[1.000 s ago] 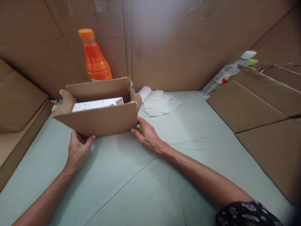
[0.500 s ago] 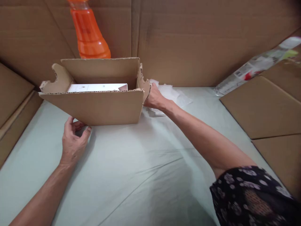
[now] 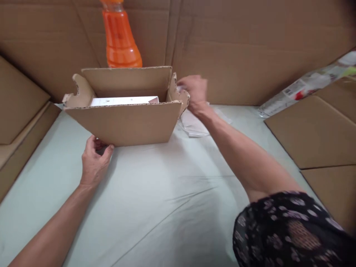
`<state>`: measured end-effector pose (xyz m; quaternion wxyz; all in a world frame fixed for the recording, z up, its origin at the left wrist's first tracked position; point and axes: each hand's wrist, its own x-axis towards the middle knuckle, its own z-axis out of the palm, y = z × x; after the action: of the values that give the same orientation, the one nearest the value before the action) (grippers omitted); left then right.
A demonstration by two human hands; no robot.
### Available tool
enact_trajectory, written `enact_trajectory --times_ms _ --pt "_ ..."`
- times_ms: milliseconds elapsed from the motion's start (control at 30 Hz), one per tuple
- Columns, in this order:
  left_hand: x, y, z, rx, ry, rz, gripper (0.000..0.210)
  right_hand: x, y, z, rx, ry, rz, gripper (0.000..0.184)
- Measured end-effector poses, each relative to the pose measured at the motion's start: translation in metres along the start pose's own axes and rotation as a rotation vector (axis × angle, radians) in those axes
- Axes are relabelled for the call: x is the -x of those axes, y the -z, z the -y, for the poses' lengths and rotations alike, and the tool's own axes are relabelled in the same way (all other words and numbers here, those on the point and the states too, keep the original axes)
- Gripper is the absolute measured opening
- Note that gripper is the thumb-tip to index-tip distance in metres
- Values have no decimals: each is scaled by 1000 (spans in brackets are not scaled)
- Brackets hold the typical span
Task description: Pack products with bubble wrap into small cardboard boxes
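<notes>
An open cardboard box (image 3: pixel 125 124) stands upright on the cloth, its flaps raised and their edges torn. Inside it lies a white box (image 3: pixel 125 100), only its top edge showing. My left hand (image 3: pixel 96 159) grips the lower left corner of the cardboard box, thumb at the front and fingers partly hidden beneath. Beyond the right flap, my right hand (image 3: pixel 196 91) is lifted and blurred, its fingers curled. A whitish bit shows at its fingertips, mostly hidden by the flap. Below that hand lies crumpled clear plastic wrap (image 3: pixel 194 124).
An orange bottle (image 3: pixel 122 40) stands behind the box, against a cardboard wall (image 3: pixel 236 66). Cardboard pieces rise at the left (image 3: pixel 22 104) and right (image 3: pixel 311 129). A clear printed plastic package (image 3: pixel 300 89) leans on the right one. Pale green cloth (image 3: pixel 144 193) covers the surface.
My right hand has risen from beside the plastic wrap to the height of the box's right flap. The left hand stays at the box's corner. The whole view has shifted slightly.
</notes>
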<state>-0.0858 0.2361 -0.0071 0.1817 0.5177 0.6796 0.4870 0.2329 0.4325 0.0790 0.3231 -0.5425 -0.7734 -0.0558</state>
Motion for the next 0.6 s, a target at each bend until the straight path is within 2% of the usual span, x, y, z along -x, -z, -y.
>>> enact_trajectory --times_ms 67,133,233,300,367,433,500,600 --pt "1 -1 -3 7 -8 -1 50 23 41 -9 41 -101 -61 22" --pt "0 -1 -4 11 7 2 52 61 81 -11 24 -138 -74 18" --pt "-4 0 1 25 31 -4 65 128 129 3 -92 -104 -91 12" --pt "-4 2 5 -7 -49 -91 69 164 153 22 -147 -64 -105 12" --pt "6 3 1 -82 -255 -206 69 185 175 44 -175 -23 -100 11" --pt "30 6 -18 -130 -510 -234 68 192 194 67 -181 43 -83 9" --pt "68 9 -51 -84 -682 -142 73 191 208 88 -168 146 -67 9" --pt "127 13 -113 88 -676 48 90 187 218 120 -138 347 -18 9"
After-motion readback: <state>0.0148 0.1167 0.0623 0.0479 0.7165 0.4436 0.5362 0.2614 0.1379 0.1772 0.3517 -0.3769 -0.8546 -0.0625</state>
